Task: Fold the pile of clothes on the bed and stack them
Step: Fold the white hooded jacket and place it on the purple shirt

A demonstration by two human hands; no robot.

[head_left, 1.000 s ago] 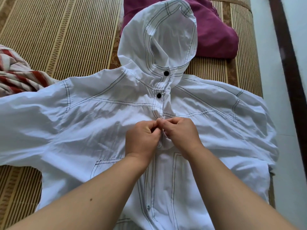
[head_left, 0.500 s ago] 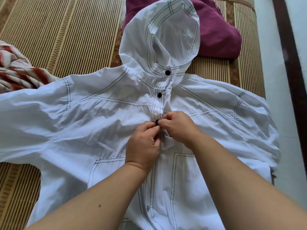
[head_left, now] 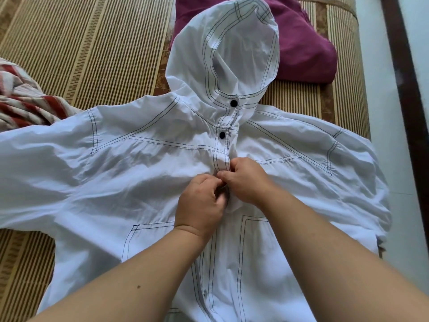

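White hooded jacket (head_left: 130, 182) lies front-up, spread across the bamboo mat (head_left: 81, 43) on the bed, its hood (head_left: 232, 49) pointing away from the person and a sleeve out to each side. Two dark snaps (head_left: 222, 135) at the collar are fastened. Just below them both hands meet on the front placket. The left hand (head_left: 199, 203) has a narrow grip, fingers curled onto one edge. The right hand (head_left: 246, 180) pinches the other edge against it, knuckles touching. The fastener between them is hidden under the fingers, so I cannot tell whether it has closed. This looks like fastening the front before folding, with a pale snap (head_left: 204, 292) lower down not yet done. The cloth is thin and bunched under the hands. If the two edges are pressed together out of line, the front would likely pucker and the later folds come out crooked. A hard pull could also drag the hood off centre. The sleeve on the person's right reaches the mat's edge and might slide off. A striped cloth (head_left: 25, 108) lies against the other sleeve, and a maroon garment (head_left: 306, 49) sits partly under the hood. Either could catch and be dragged along when the jacket is folded in.
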